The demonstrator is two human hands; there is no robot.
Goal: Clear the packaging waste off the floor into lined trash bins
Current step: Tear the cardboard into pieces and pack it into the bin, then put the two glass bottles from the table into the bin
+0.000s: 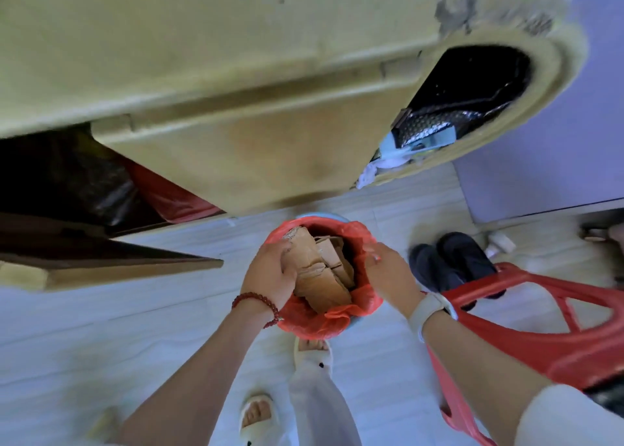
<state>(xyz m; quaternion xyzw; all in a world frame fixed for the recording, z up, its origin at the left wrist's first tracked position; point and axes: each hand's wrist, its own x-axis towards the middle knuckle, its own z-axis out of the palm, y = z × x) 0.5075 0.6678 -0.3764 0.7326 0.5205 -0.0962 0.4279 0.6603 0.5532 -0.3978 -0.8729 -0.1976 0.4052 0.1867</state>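
I have both hands at the small bin [332, 216] on the floor [135, 327]. My left hand [270, 273] curls over the brown cardboard pieces [320, 277] and presses them down inside the red liner [324, 320]. My right hand [391, 270] pinches the liner's edge at the far side of the rim, holding it in place. The cardboard, the packaging waste I am clearing, sits already in the bin, stacked on end and reaching up to the rim.

My worry is the liner. It looks thin, and the stiff cardboard corners could tear it if I push hard. If my right hand loses its pinch, the liner may slide down into the bin with the load. The bin is light-looking and could tip under an off-centre push, spilling onto the floor. A larger flattened box [111, 266] lies to the left, and a red plastic stool [540, 337] stands close by my right arm, where my elbow might knock it.
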